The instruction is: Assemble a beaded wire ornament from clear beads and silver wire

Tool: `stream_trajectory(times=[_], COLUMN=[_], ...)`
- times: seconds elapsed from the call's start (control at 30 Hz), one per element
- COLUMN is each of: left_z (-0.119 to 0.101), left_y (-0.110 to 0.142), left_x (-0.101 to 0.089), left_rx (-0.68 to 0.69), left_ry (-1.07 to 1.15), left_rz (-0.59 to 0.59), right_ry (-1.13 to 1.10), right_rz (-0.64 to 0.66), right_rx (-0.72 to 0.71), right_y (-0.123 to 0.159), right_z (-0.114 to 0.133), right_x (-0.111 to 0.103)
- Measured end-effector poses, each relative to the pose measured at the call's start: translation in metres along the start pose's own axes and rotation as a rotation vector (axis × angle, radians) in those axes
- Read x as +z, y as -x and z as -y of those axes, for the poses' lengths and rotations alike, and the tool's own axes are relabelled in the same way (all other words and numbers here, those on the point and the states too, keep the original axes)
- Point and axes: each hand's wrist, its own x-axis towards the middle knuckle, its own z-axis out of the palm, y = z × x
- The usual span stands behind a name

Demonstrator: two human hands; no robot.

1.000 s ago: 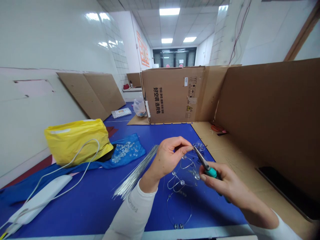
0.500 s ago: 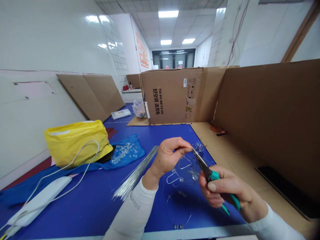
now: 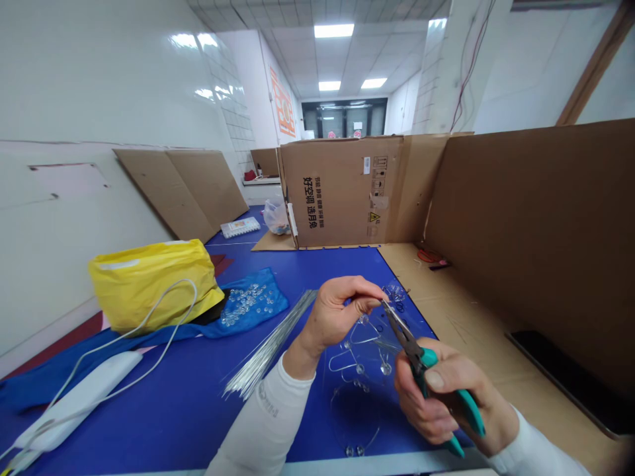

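Note:
My left hand point(image 3: 340, 309) is closed, its thumb and forefinger pinching the end of a thin wire, mostly hidden by the fingertips. In my right hand point(image 3: 446, 390) is a pair of needle-nose pliers point(image 3: 411, 347) with teal handles; their jaw tips meet the wire right at my left fingertips. Beneath the hands are bent wire pieces point(image 3: 342, 360) with clear beads point(image 3: 385, 369). Closer to the table's front edge lies a thin loop with clear beads point(image 3: 354, 451). Which of these wires joins the pinched end, I cannot tell.
Left of my hand lies a bundle of straight wires point(image 3: 272, 347). Loose clear beads point(image 3: 248, 301) rest on a blue cloth point(image 3: 280, 301) beside a yellow bag point(image 3: 153, 284). A white power strip point(image 3: 79, 396) is at front left, a dark phone-like slab point(image 3: 565, 380) at right. Cardboard point(image 3: 342, 198) stands behind.
The pliers and my right hand have shifted slightly down, with the handles spread wider. My left hand has moved slightly right and down, still pinching.

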Motion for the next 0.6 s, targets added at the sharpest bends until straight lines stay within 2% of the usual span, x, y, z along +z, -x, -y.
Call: stream_trajectory(times=[0.13, 0.47, 0.6], left_z=[0.000, 0.010, 0.007], left_y=[-0.002, -0.002, -0.001], left_x=[0.001, 0.002, 0.002], left_rx=[-0.061, -0.336, -0.384], left_ry=[0.078, 0.372, 0.498], left_rz=[-0.001, -0.059, -0.044], right_ry=[0.044, 0.376, 0.487], right_rz=[-0.018, -0.277, -0.302], right_rx=[-0.043, -0.143, -0.152], right_y=[0.000, 0.012, 0.013], right_z=[0.003, 0.014, 0.015], right_x=[0.001, 0.009, 0.007])
